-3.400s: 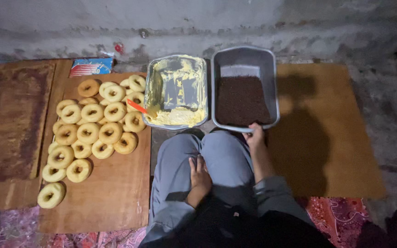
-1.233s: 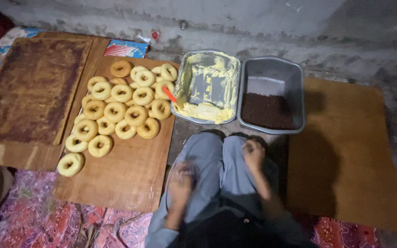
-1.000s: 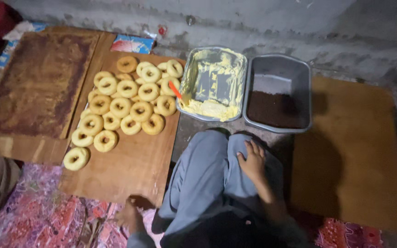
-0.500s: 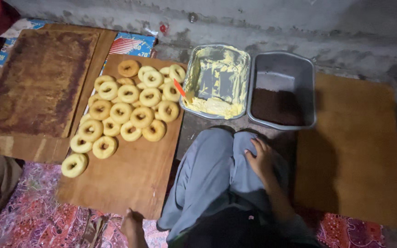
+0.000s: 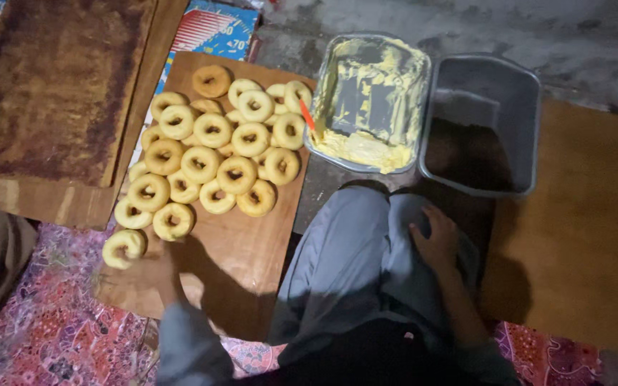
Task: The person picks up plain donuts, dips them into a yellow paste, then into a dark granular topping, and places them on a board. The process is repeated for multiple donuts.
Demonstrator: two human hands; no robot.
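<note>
Head view: left hand flat, fingers spread, on wooden board near dough rings; right hand open on knee.

Pale yellow ring-shaped dough pieces are lying flat in a loose cluster on a wooden board, most touching or overlapping their neighbours. One darker, browner ring is sitting at the far edge of the cluster. One ring is lying slightly apart at the near left corner of the board, its hole facing up.
</note>
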